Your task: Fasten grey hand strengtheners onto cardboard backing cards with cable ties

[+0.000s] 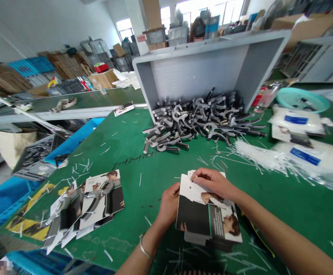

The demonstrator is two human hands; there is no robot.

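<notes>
A stack of printed cards lies near the table's front edge. My left hand has its fingers curled at the stack's left edge, partly hidden behind the cards. My right hand rests over the top of the stack, its fingers bent at the upper card near a small hole. To the left, hand grips attached to cards lie in an overlapping pile. Beyond my hands, many loose grey and black hand grips spill from a tipped grey bin.
White cable ties lie loose at the right beside plastic bags. Behind them stands a turquoise basin. Blue crates are left of the green table. Beyond the bin, a person's head shows.
</notes>
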